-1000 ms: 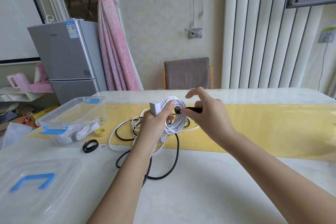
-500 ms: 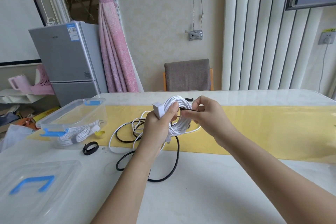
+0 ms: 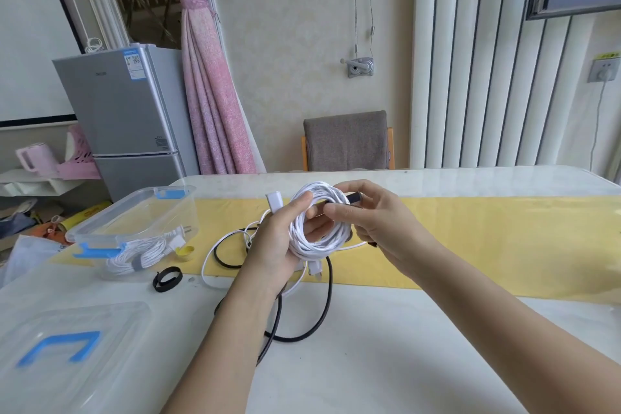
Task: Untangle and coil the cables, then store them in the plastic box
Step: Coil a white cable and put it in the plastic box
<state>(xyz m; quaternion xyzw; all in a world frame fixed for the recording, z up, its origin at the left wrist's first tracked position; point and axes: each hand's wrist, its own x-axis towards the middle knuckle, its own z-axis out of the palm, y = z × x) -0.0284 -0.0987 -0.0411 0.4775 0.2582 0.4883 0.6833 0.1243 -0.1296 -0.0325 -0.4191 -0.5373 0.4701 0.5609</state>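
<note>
- A person's left hand (image 3: 275,245) grips a white cable coil (image 3: 316,245) above the table (image 3: 403,346), thumb pressed across the front of the loops and fingers curled behind them.
- A white plug block (image 3: 274,202) at one end of the cable stands just above the left thumb.
- The right hand (image 3: 379,225) meets the coil from the other side, its fingers curled and pinching a black strap (image 3: 354,197) that passes through the middle of the loops.
- A loose tail of the white cable trails from the coil to the tabletop, lying across a black cable (image 3: 324,306) that sprawls in open loops below the hands.
- The plastic box (image 3: 151,212) sits open to the left on the end of a yellow runner (image 3: 487,239), well apart from the held coil.
- A second white coil (image 3: 134,259), bound with a grey band, lies inside the box.
- A spare strap loop (image 3: 167,278) lies just in front of the box.
- The box lid (image 3: 111,329), with a blue handle, rests at the near left.
</note>
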